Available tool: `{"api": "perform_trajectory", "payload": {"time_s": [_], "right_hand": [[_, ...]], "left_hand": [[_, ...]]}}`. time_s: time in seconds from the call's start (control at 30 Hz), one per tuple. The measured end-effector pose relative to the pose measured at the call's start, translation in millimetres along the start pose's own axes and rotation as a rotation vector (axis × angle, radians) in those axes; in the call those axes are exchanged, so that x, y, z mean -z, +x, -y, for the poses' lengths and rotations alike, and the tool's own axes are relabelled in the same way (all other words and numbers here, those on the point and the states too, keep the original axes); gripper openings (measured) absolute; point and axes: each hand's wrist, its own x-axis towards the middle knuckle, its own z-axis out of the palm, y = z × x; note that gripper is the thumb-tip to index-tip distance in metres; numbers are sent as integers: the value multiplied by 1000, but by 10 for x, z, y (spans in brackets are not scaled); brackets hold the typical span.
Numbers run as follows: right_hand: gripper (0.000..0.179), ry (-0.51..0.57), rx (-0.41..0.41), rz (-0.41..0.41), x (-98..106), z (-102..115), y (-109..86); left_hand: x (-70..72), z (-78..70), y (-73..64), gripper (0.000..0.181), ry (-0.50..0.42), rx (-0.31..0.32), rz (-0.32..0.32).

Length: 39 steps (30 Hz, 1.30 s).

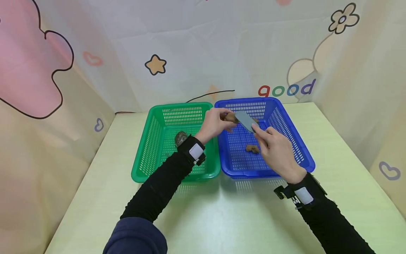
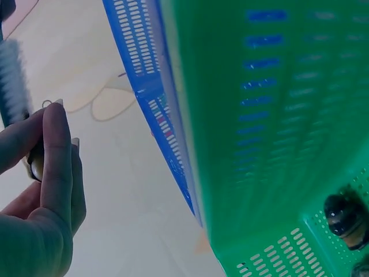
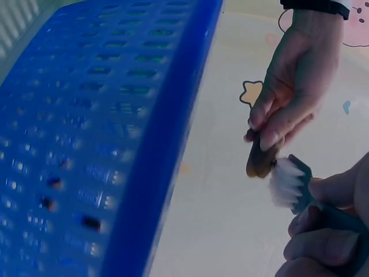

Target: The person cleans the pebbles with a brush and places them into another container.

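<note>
My left hand pinches a small brown, tan-ended lump over the inner edge of the blue basket; its exact kind is unclear. In my right hand is a brush with a flat grey-blue back, gripped by its handle. White bristles touch or nearly touch the lump's end in the right wrist view. Lower in the blue basket lie brown pieces. The green basket holds a dark, rounded, banded thing, partly covered by my left wrist in the head view.
Both baskets stand side by side on a pale table, green at left, blue at right. A printed curtain hangs behind and at both sides. Part of a second dark thing shows at the left wrist view's lower corner.
</note>
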Motion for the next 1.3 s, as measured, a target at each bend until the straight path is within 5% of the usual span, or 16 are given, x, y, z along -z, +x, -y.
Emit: {"api": "perform_trajectory", "payload": {"time_s": [1.03, 1.3], "right_hand": [[35, -15, 10, -13, -47, 86, -23], [33, -45, 15, -46, -60, 32, -61]], "left_hand": [[15, 15, -51, 38, -10, -9, 19], [36, 53, -72, 35, -51, 33, 8]]}}
